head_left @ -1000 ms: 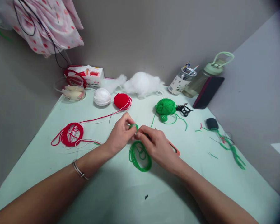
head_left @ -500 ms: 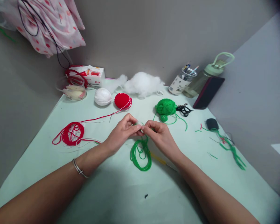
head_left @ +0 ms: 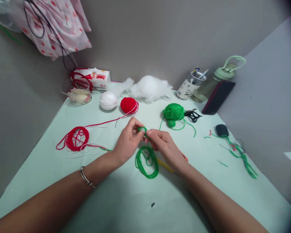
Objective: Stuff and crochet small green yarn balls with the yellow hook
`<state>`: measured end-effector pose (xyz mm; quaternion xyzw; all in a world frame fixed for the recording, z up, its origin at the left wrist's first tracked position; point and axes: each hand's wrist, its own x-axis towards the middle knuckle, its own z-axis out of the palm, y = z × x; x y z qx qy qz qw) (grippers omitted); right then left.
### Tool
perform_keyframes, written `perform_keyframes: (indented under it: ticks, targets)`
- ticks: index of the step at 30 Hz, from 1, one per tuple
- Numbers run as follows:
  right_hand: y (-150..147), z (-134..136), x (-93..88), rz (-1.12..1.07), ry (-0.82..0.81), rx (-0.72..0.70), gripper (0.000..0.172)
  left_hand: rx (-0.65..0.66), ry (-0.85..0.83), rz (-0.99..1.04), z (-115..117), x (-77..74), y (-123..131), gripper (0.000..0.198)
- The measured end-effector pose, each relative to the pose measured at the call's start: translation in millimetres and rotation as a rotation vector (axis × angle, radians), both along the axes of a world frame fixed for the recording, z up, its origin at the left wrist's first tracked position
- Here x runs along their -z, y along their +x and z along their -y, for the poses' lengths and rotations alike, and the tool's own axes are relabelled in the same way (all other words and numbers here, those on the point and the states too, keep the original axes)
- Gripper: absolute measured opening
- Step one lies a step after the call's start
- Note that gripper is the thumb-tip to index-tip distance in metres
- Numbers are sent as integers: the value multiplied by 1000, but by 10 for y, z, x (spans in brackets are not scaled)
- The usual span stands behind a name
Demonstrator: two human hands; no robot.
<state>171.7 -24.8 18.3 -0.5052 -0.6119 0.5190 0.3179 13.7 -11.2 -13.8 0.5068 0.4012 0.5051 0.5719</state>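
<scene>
Between my two hands is a small green crocheted piece with a bit of white stuffing showing in it. My left hand grips it from the left, thumb in front. The thumb and fingers of my right hand are closed at its right edge, partly hiding it. Just below the hands lies a loose coil of green yarn, one strand running up toward the piece. A yellow-handled crochet hook rests beside the coil, partly under my right wrist.
White stuffing, a white yarn ball and a red yarn ball sit behind. A red yarn coil lies left. To the right are a green yarn ball, black scissors, a phone and a bottle.
My right hand has turned and its fingers sit slightly lower. The green piece shows more clearly between the hands. An orange object now shows beside my right wrist. The view has shifted slightly.
</scene>
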Motion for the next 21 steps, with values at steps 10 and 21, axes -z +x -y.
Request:
perform_keyframes:
  ticks: [10,21]
  targets:
    - [79,-116,26,-21,40,58,50,101,-91,41,18,-50,-89,19]
    - [-63,129,-76,269,192,-33,27,-20,-95,-13,-40,-55,-63,20]
